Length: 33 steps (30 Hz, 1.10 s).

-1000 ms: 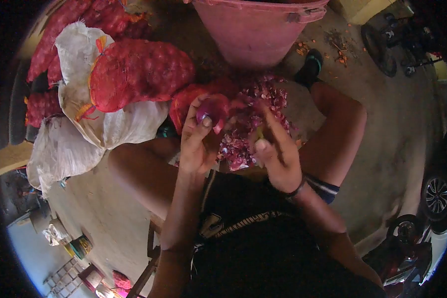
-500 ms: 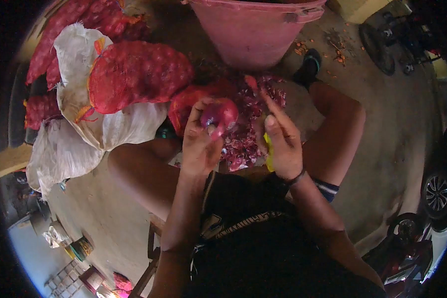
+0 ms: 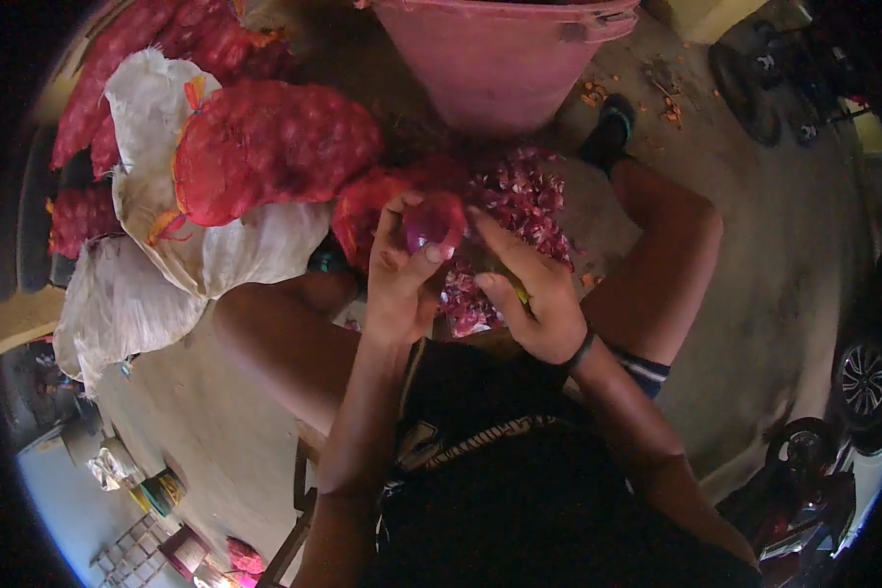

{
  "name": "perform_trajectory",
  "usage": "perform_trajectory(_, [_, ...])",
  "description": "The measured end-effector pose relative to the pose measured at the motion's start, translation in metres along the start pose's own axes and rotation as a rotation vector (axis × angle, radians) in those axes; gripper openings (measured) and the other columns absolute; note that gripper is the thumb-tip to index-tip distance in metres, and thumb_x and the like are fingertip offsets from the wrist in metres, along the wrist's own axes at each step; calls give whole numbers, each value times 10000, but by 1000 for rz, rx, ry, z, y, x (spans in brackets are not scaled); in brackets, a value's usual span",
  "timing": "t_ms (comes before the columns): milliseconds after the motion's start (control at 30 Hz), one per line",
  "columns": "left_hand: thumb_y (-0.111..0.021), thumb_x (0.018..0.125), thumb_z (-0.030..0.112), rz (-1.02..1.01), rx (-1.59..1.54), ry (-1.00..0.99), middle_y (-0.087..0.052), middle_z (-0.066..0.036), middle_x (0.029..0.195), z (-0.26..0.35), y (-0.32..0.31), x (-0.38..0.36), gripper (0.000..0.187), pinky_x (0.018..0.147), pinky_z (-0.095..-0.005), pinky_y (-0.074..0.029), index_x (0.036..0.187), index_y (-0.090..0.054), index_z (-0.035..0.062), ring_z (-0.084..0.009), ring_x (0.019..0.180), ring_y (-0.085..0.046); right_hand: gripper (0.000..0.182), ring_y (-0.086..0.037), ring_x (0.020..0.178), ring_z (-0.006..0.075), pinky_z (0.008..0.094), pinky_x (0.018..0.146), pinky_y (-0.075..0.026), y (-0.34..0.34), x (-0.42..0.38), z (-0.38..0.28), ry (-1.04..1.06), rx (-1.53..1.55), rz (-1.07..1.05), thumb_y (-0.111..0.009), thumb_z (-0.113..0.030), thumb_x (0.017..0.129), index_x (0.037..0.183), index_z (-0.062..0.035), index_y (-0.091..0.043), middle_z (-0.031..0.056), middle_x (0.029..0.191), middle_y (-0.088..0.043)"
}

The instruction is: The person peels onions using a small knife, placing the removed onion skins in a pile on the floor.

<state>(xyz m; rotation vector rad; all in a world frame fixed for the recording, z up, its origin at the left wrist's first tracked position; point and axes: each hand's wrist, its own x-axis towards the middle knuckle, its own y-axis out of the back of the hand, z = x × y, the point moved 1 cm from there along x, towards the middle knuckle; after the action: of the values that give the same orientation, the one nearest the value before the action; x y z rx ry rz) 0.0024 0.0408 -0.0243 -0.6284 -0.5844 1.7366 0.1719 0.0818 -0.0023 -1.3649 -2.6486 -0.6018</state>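
Observation:
My left hand (image 3: pixel 398 286) is closed around a red onion (image 3: pixel 431 223), holding it up in front of my lap with the thumb on its near side. Close on the right is my right hand (image 3: pixel 547 306), its index finger stretched toward the onion and its thumb apart. A small bit of a yellow-handled tool (image 3: pixel 522 294) shows in the right palm; the rest of it is hidden by the fingers. Below both hands lies a heap of red onion skins (image 3: pixel 531 201). Behind the onion is a red mesh bag (image 3: pixel 358 211).
A large pink tub (image 3: pixel 500 69) stands ahead. Full red mesh sacks of onions (image 3: pixel 274 147) and white woven sacks (image 3: pixel 132 294) are piled at the left. Orange scraps (image 3: pixel 594 96) lie near my foot. At the right edge are a motorcycle (image 3: pixel 804 451) and a car wheel (image 3: pixel 862 377).
My right hand has swung left toward the onion, and its index finger now points at it. The red strip seen beyond that hand is gone. My left hand has turned the onion slightly.

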Motion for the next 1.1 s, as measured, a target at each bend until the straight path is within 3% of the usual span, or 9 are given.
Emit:
perform_trajectory(67, [-707,837,63,-47,-84,14,-536,-126,1288,2,-2,1,549,1038,-398,-447,1305,-421,68,-247,1188,-548,509,-613,1135,308,354,963,-465,2,1,3,4,90,-10,-549,-181,981,1428,13,-400,217,1269,-598])
perform_trajectory(200, [-689,853,78,-180,-114,20,-528,-149,1302,5,-1,4,523,1045,-422,-448,1302,-427,22,-255,1194,-549,482,-604,803,162,267,696,-481,5,-5,11,-334,552,39,-488,-248,1022,1438,-18,-409,107,1025,-640])
perform_trajectory(300, [-673,872,111,-124,-171,96,-524,-163,1309,4,-3,-1,498,1016,-457,-474,1294,-433,-2,-263,1192,-555,514,-380,539,45,190,465,-286,9,5,-1,-439,973,161,-483,-316,1026,1470,-77,-385,7,783,-511])
perform_trajectory(600, [-646,891,316,-103,-110,142,-529,-126,1299,2,13,1,599,960,-485,-511,1375,-393,70,-319,1185,-560,490,-390,541,57,198,469,-308,39,22,3,-409,894,447,-478,-305,1028,1463,-93,-395,3,778,-502])
perform_trajectory(633, [-625,911,303,-80,-146,144,-540,-130,1288,3,12,1,553,946,-476,-518,1360,-400,70,-314,1180,-568,473,-539,583,149,262,526,-428,41,14,21,-444,840,370,-490,-282,1019,1437,-69,-425,81,853,-603])
perform_trajectory(733, [-564,964,281,-22,-227,155,-565,-135,1268,5,6,3,443,916,-457,-533,1327,-418,72,-307,1171,-583,459,-672,812,281,347,715,-521,25,1,54,-191,-292,-12,-523,-265,997,1387,-27,-470,179,1038,-662])
perform_trajectory(833, [-515,996,285,23,-209,142,-566,-124,1277,7,8,5,406,913,-451,-538,1330,-430,71,-317,1166,-588,434,-652,1033,334,369,890,-498,14,-11,60,-324,-381,-225,-545,-242,980,1339,-2,-506,223,1182,-629])
perform_trajectory(1000, [-501,1008,245,118,-151,172,-572,-123,1270,5,11,4,443,901,-409,-553,1397,-387,65,-302,1118,-618,436,-637,1091,268,355,924,-480,20,-5,41,-388,46,-100,-539,-223,987,1362,-4,-496,202,1206,-636])
perform_trajectory(1100, [-542,991,191,-51,62,129,-577,-128,1257,6,12,0,483,862,-377,-562,1420,-358,68,-245,1041,-647,471,-591,1174,235,347,976,-449,22,-2,23,-456,318,-176,-530,-210,993,1402,10,-448,191,1280,-606])
